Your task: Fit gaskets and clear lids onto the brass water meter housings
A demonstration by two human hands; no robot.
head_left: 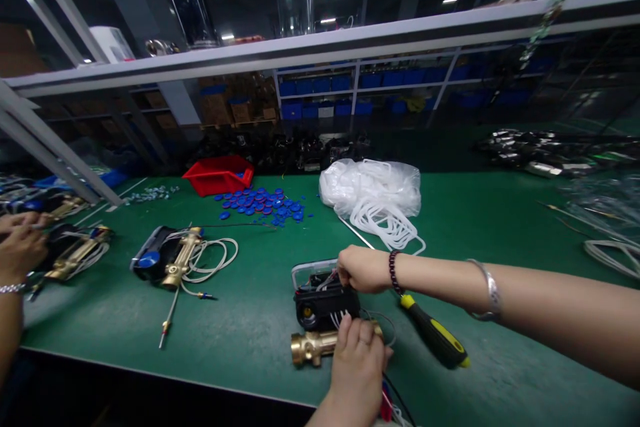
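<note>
Lower centre of frame: our left hand (356, 360) grips the brass fitting (313, 345), right hand (363, 269) pinches wires on the black meter unit (323, 303) (finished-looking one (167, 257) sits left); wiring unfinished, screwdriver (436, 337) idle.

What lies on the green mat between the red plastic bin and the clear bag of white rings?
In the head view, a scatter of small blue round caps lies on the mat between the red plastic bin and the clear bag of white rings.
</note>
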